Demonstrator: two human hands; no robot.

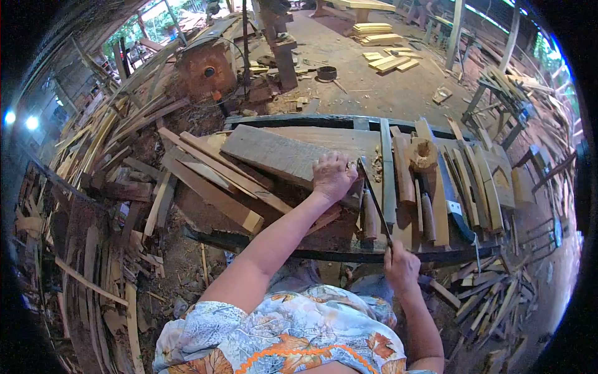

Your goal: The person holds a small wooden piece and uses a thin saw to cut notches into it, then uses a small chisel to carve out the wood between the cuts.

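My left hand [333, 177] presses down on the near end of a wide grey plank [274, 154] that lies across the workbench. My right hand [402, 267] grips the handle end of a long thin dark blade [374, 196], whose tip reaches up beside the left hand's fingers at the plank's end. Wood chips [376, 167] lie just right of the blade tip.
The workbench [349, 252] holds narrow slats [389, 174], a wooden mallet [423, 156], handled tools [428, 217] and a saw [453, 196]. Loose planks [212, 187] are piled at the left. Scrap wood covers the ground on both sides; stacked boards [374, 31] lie far back.
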